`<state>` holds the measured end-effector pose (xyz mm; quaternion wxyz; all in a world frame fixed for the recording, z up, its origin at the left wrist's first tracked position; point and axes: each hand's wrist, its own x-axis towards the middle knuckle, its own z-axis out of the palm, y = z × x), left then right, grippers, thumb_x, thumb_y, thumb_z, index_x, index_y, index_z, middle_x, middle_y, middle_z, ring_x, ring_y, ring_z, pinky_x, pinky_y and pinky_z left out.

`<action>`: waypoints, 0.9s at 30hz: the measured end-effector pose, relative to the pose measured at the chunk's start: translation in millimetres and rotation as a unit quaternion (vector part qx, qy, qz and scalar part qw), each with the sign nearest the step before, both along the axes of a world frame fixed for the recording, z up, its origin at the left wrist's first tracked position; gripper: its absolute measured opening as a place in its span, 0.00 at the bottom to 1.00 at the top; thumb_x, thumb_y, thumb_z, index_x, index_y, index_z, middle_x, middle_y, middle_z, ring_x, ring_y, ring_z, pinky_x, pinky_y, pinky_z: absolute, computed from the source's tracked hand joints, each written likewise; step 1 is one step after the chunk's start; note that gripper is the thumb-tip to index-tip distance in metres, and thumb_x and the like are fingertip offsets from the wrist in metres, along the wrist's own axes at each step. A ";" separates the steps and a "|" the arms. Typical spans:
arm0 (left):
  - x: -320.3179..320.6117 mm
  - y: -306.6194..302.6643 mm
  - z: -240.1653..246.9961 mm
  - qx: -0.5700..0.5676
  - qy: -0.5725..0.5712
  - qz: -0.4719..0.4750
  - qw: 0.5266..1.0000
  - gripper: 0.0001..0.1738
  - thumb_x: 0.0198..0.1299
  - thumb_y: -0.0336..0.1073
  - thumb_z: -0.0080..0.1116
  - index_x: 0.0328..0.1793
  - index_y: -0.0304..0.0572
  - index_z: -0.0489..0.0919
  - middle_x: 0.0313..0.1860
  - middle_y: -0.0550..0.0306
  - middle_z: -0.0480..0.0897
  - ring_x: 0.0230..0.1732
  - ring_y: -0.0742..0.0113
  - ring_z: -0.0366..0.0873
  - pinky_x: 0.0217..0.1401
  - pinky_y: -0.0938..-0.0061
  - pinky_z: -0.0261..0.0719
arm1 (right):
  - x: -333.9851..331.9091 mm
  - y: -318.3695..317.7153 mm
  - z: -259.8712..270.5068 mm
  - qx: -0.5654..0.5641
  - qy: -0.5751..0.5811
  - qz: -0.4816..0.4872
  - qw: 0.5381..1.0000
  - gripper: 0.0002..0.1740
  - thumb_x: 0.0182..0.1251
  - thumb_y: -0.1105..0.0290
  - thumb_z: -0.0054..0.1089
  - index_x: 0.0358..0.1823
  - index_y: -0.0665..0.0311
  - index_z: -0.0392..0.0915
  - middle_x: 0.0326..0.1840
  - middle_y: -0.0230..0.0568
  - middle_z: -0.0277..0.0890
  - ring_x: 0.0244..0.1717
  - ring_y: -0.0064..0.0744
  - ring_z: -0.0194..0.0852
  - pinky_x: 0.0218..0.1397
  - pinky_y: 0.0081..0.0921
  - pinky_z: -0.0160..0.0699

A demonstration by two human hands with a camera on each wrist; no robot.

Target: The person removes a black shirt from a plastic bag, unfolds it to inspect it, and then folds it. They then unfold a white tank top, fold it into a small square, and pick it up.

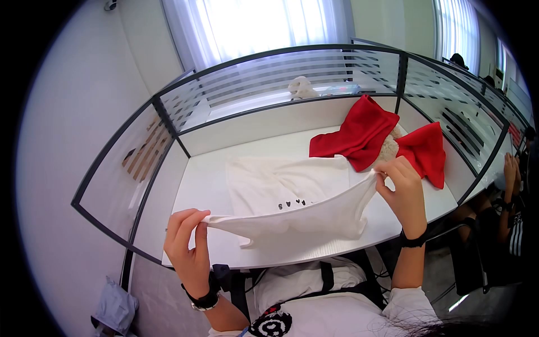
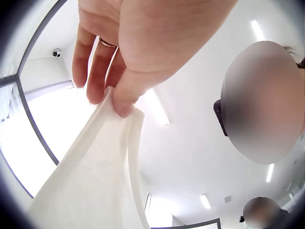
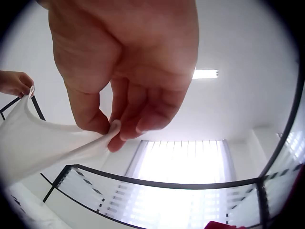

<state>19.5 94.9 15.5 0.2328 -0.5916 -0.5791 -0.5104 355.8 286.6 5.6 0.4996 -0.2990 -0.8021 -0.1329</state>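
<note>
A white cloth [image 1: 314, 216] with small dark letters on part of it is stretched between both hands, its near edge raised off the desk and sagging in the middle. The left hand [image 1: 188, 244] pinches one corner between thumb and fingers; in the left wrist view the cloth [image 2: 95, 171] hangs down from that pinch. At the opposite corner the right hand [image 1: 405, 191] grips the edge, and the right wrist view shows the fabric [image 3: 52, 143] caught between thumb and fingertips. The far part of the cloth lies flat on the white desk [image 1: 205, 185].
Red cloth [image 1: 359, 132] lies at the desk's back right, with a beige fluffy thing [image 1: 389, 147] among it. Dark-framed partitions [image 1: 281, 100] border the desk. Beyond the back panel sits a whitish object [image 1: 302, 87]. Another person's arm [image 1: 510, 174] shows at far right.
</note>
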 end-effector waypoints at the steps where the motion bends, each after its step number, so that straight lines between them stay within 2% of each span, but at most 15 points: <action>1: 0.5 -0.6 0.1 -0.001 -0.003 0.002 1.000 0.05 0.64 0.22 0.60 0.44 0.33 0.84 0.40 0.50 0.84 0.41 0.59 0.81 0.45 0.71 0.76 | 0.6 0.0 -2.3 -0.050 -0.006 0.018 0.999 0.11 0.53 0.84 0.68 0.38 0.67 0.80 0.34 0.41 0.79 0.37 0.42 0.79 0.39 0.34 0.79; 5: 2.1 -1.8 1.3 -0.009 -0.003 -0.011 1.000 0.06 0.63 0.21 0.61 0.44 0.33 0.84 0.40 0.51 0.83 0.41 0.59 0.81 0.45 0.71 0.76 | 2.3 4.0 -11.0 -0.127 -0.031 0.017 0.991 0.11 0.55 0.83 0.64 0.40 0.66 0.77 0.33 0.44 0.79 0.36 0.46 0.79 0.39 0.36 0.78; 11: 5.1 -1.8 2.4 -0.022 -0.010 -0.011 1.000 0.08 0.61 0.19 0.63 0.45 0.34 0.86 0.38 0.51 0.84 0.39 0.57 0.82 0.42 0.70 0.78 | 1.4 1.9 -10.9 -0.146 -0.047 0.026 0.988 0.15 0.57 0.84 0.61 0.46 0.65 0.74 0.34 0.47 0.77 0.37 0.50 0.79 0.40 0.39 0.78; 13: 4.9 -1.8 1.6 -0.020 -0.005 -0.010 1.000 0.07 0.62 0.20 0.63 0.45 0.35 0.86 0.37 0.51 0.84 0.38 0.58 0.82 0.42 0.70 0.77 | 1.7 -3.9 -6.2 -0.163 -0.051 0.032 0.985 0.16 0.58 0.86 0.58 0.48 0.66 0.73 0.34 0.48 0.79 0.38 0.50 0.82 0.42 0.38 0.79; 15: 5.7 -1.7 1.9 -0.032 -0.001 -0.004 0.999 0.07 0.63 0.21 0.63 0.46 0.35 0.86 0.37 0.51 0.85 0.38 0.58 0.82 0.41 0.70 0.77 | 1.7 -7.9 -2.8 -0.231 -0.015 0.100 0.968 0.17 0.59 0.88 0.55 0.49 0.66 0.72 0.35 0.48 0.81 0.38 0.49 0.84 0.43 0.34 0.80; 16: 4.1 -1.4 0.1 -0.035 0.004 -0.004 0.999 0.07 0.63 0.22 0.63 0.46 0.36 0.85 0.37 0.51 0.85 0.38 0.57 0.81 0.41 0.70 0.77 | 1.7 -7.8 -2.5 -0.222 -0.010 0.131 0.966 0.18 0.60 0.90 0.53 0.50 0.67 0.71 0.35 0.47 0.83 0.38 0.47 0.85 0.43 0.30 0.81; 19: 5.5 -1.7 0.6 -0.051 0.004 -0.002 0.999 0.06 0.63 0.22 0.62 0.45 0.37 0.85 0.37 0.51 0.85 0.39 0.56 0.81 0.43 0.68 0.76 | 1.1 -17.2 4.1 -0.260 0.005 0.158 0.952 0.16 0.61 0.89 0.53 0.50 0.68 0.72 0.37 0.48 0.83 0.36 0.46 0.84 0.42 0.30 0.79; 23: 5.5 -1.0 -0.7 -0.053 0.003 -0.001 0.999 0.06 0.63 0.22 0.62 0.44 0.37 0.84 0.36 0.52 0.85 0.39 0.57 0.80 0.43 0.67 0.75 | 0.1 -15.6 1.7 -0.204 -0.025 0.122 0.971 0.09 0.62 0.86 0.55 0.42 0.68 0.76 0.37 0.49 0.79 0.36 0.49 0.81 0.41 0.34 0.78; 25: 5.0 -0.8 -1.5 -0.044 -0.001 -0.005 0.999 0.06 0.63 0.22 0.62 0.45 0.37 0.84 0.36 0.52 0.85 0.38 0.57 0.80 0.43 0.67 0.75 | 2.1 -12.0 2.2 -0.162 -0.080 0.086 0.980 0.10 0.62 0.86 0.54 0.42 0.67 0.76 0.38 0.49 0.76 0.37 0.50 0.79 0.40 0.35 0.77; 27: 5.0 -1.1 -0.9 -0.045 -0.003 -0.007 0.999 0.06 0.63 0.22 0.62 0.45 0.37 0.84 0.36 0.52 0.85 0.38 0.57 0.80 0.42 0.68 0.75 | 0.3 -8.2 -0.5 -0.156 -0.064 0.088 0.982 0.10 0.62 0.87 0.55 0.42 0.68 0.77 0.38 0.48 0.76 0.36 0.48 0.79 0.39 0.33 0.77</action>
